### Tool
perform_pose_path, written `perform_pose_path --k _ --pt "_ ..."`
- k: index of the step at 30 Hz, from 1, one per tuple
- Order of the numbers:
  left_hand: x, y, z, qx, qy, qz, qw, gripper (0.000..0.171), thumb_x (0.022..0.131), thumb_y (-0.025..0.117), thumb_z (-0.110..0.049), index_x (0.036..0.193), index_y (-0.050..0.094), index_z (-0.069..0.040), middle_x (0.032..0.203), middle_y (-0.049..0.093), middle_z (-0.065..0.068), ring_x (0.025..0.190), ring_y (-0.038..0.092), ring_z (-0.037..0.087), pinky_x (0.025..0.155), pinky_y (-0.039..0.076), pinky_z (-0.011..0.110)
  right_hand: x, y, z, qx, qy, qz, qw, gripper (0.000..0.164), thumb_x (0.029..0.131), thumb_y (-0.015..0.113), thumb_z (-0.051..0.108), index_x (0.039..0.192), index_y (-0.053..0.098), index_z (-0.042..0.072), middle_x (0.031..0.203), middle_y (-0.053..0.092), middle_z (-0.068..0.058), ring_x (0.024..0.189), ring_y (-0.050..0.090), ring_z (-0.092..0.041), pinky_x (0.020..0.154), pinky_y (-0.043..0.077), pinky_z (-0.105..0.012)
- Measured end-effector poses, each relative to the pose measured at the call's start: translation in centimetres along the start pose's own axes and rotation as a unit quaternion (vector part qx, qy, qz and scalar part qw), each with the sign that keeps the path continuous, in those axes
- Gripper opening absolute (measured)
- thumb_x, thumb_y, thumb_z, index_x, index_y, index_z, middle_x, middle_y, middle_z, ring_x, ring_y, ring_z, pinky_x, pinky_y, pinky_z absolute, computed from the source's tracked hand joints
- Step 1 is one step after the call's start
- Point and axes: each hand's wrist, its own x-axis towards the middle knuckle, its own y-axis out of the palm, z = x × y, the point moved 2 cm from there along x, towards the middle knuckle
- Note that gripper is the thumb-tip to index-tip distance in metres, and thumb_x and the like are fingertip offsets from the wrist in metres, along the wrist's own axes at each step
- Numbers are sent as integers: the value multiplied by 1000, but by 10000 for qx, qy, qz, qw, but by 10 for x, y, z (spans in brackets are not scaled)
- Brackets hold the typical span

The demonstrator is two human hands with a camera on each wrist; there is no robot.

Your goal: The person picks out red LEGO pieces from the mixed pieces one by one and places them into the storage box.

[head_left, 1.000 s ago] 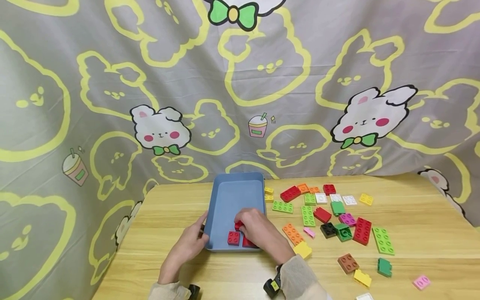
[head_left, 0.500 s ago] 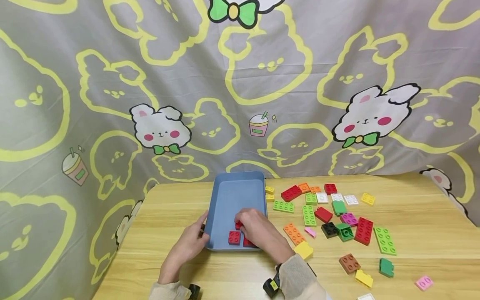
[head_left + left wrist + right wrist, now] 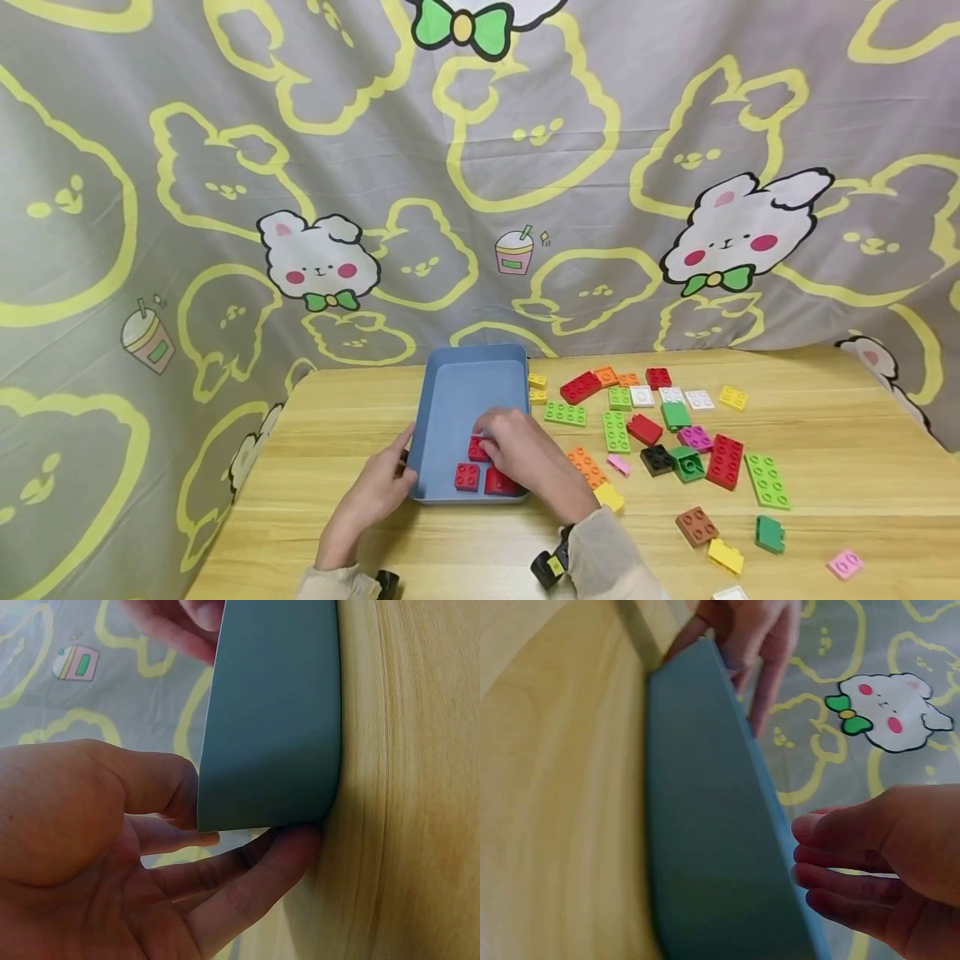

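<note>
In the head view, my left hand [image 3: 378, 487] holds the blue tray [image 3: 468, 383] at its near left corner. The left wrist view shows the thumb [image 3: 169, 784] at the rim and fingertips low against the outside. My right hand [image 3: 517, 450] reaches over the tray's right side, fingers loosely bent right beside a red brick [image 3: 477, 448]. In the right wrist view these fingers [image 3: 832, 881] appear at rim height with no brick between them. Two more red bricks lie along the tray's near end, one at left [image 3: 467, 477] and one at right [image 3: 500, 482], partly overlapped by the hand.
Loose toy bricks spread over the wooden table [image 3: 862, 467] right of the tray, among them an orange brick [image 3: 585, 468], a yellow brick [image 3: 609, 497] and a red brick [image 3: 724, 461]. Behind the table hangs a grey patterned curtain [image 3: 420, 167].
My right hand has shifted slightly up and to the right, and more of the red brick beneath its fingers shows. My left hand has stayed at the tray corner.
</note>
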Motion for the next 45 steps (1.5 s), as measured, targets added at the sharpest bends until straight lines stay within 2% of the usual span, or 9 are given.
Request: perform_pose_path --k 11,20,26,32,36,45 --pt "-1 1 0 -29 -24 9 10000 69 85 54 10 151 32 6 101 63 18 87 59 23 68 52 36 -11 -45 -6 181 611 -333 9974 24 85 73 10 109 74 7 117 68 -8 112 61 -25 93 52 -41" --pt "0 0 0 39 92 -47 9999 69 84 53 10 149 32 9 99 63 20 87 60 25 71 54 40 -25 -71 -20 118 1101 -706 9913 31 82 77 12 113 73 9 116 68 -7 108 62 -24 89 54 -41" --pt "0 1 0 87 128 -76 9999 69 84 53 10 149 33 9 99 63 20 87 60 25 72 54 40 -33 -78 -30 149 1489 -507 9874 35 83 76 14 117 71 8 122 65 -10 114 59 -29 94 51 -47" --pt "0 2 -1 60 109 -31 9999 68 84 53 10 149 32 9 99 63 20 87 60 25 71 54 40 -44 -86 -38 402 2007 -128 9787 37 87 73 15 123 67 8 126 62 -9 116 56 -29 94 50 -49" --pt "0 2 -1 53 82 -22 10000 68 84 53 10 150 32 9 99 63 19 86 60 25 71 54 39 -51 -92 -44 504 2197 91 9742 37 88 71 13 124 66 6 128 62 -12 121 52 -33 97 46 -53" --pt "0 2 -2 106 82 -43 9999 69 84 54 10 150 32 8 100 63 19 87 60 25 71 54 39 -68 -115 -64 442 2127 -178 9760 35 87 71 8 122 67 2 127 61 -22 116 54 -43 91 47 -59"
